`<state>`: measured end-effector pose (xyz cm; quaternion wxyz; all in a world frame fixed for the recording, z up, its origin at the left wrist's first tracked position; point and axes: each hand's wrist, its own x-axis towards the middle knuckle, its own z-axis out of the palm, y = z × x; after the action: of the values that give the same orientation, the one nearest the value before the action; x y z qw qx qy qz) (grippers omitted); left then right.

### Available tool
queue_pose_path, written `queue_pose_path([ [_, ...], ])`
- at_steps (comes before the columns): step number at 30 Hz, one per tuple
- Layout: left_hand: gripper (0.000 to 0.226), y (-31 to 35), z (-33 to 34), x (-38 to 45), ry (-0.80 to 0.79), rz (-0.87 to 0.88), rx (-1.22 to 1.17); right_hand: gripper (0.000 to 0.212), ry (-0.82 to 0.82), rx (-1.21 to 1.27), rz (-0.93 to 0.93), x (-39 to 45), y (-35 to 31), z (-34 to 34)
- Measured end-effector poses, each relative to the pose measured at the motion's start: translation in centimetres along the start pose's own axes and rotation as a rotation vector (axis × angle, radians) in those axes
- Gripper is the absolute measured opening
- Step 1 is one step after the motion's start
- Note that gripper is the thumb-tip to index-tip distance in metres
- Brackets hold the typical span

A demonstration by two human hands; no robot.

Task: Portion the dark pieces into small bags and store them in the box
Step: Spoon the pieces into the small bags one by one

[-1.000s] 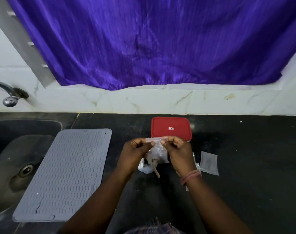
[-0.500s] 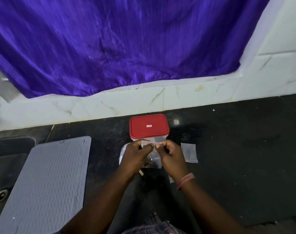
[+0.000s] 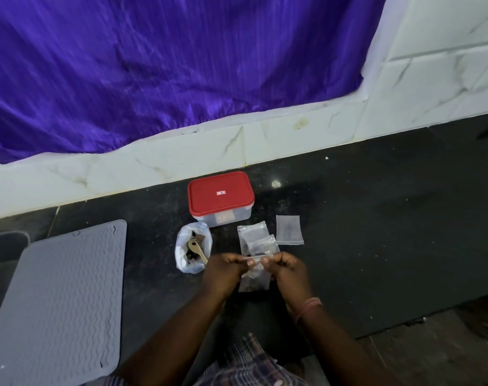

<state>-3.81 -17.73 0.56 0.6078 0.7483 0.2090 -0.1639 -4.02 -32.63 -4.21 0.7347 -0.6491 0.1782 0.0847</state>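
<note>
Head view, nearest first: at six o'clock a strip of checked cloth [image 3: 254, 363] shows at the frame's bottom edge, with both forearms reaching up from it over the black counter [image 3: 376, 218]. The left hand [image 3: 223, 271] and the right hand [image 3: 287, 271] meet just below centre, each with thumb and fingertips pinched on the top edge of a small clear bag [image 3: 255, 277], one hand at either end of that edge. The bag hangs between them; something dark sits low inside it, too blurred to tell apart. A pinkish band [image 3: 308, 307] circles the right wrist.

At nine o'clock from the hands lies a grey ribbed mat [image 3: 56, 302], flat on the counter. Just past the left hand, toward eleven o'clock, an open white bag [image 3: 192, 247] holds dark pieces [image 3: 191, 256] and a wooden spoon [image 3: 196, 247]. Straight beyond the hands, at twelve o'clock, two clear bags [image 3: 255, 239] lie overlapping on the counter, and an empty flat one [image 3: 289, 229] lies just beside them at one o'clock.

Farther at twelve o'clock stands the box [image 3: 223, 215], clear-walled, its red lid [image 3: 220, 195] on. Behind it run the pale marble wall [image 3: 153, 165] and a purple curtain [image 3: 167, 65].
</note>
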Motion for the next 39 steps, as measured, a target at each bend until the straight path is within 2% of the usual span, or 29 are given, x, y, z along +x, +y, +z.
queue_pose_path([
  [5, 0.01, -1.1, 0.8, 0.6, -0.01, -0.062, 0.013, 0.008, -0.094, 0.084, 0.041, -0.2, 0.5, -1.2],
  [10, 0.009, -2.7, 1.7, 1.2, 0.061, -0.091, 0.036, 0.009, -0.066, -0.144, 0.005, 0.2, 1.6, -1.1],
  [14, 0.008, -2.6, 2.2, 1.8, 0.101, -0.098, 0.085, 0.02, -0.005, -0.284, 0.001, 1.0, 1.7, 0.6],
  [16, 0.008, -2.1, 2.7, 2.1, 0.112, -0.12, 0.083, 0.018, 0.052, -0.331, -0.023, 2.1, 1.8, 1.0],
  [19, 0.029, -2.2, 3.4, 3.6, 0.083, -0.126, 0.059, 0.01, 0.126, -0.39, -0.073, 3.4, 1.6, 1.1],
  [22, 0.031, -2.6, 4.1, 4.9, 0.083, -0.116, 0.049, 0.016, 0.152, -0.411, -0.11, 4.5, 0.8, 0.1],
  [24, 0.028, -1.8, 4.3, 4.7, 0.1, -0.112, 0.062, 0.015, 0.216, -0.589, -0.223, 5.8, 0.5, -1.1],
  [26, 0.023, -1.6, 4.4, 4.8, 0.127, -0.108, 0.109, 0.02, 0.265, -0.882, -0.339, 7.3, 0.8, -2.7],
  [29, 0.027, -1.5, 4.4, 4.6, 0.166, -0.091, 0.148, 0.036, 0.164, -1.245, -0.39, 9.1, 1.8, -5.0],
  [33, 0.031, -1.1, 4.6, 3.8, 0.192, -0.031, 0.193, 0.018, 0.074, -1.398, -0.447, 8.9, 1.3, -5.7],
  [35, 0.031, -1.1, 4.6, 3.9, 0.201, -0.007, 0.181, 0.015, 0.046, -1.469, -0.453, 9.2, 1.2, -5.6],
  [37, 0.028, -0.9, 4.5, 4.0, 0.19, 0.001, 0.122, 0.013, 0.071, -1.459, -0.439, 9.5, 1.0, -5.3],
  [39, 0.02, -0.4, 4.3, 4.0, 0.163, 0.011, 0.064, 0.01, 0.223, -1.209, -0.437, 8.9, 0.4, -4.5],
])
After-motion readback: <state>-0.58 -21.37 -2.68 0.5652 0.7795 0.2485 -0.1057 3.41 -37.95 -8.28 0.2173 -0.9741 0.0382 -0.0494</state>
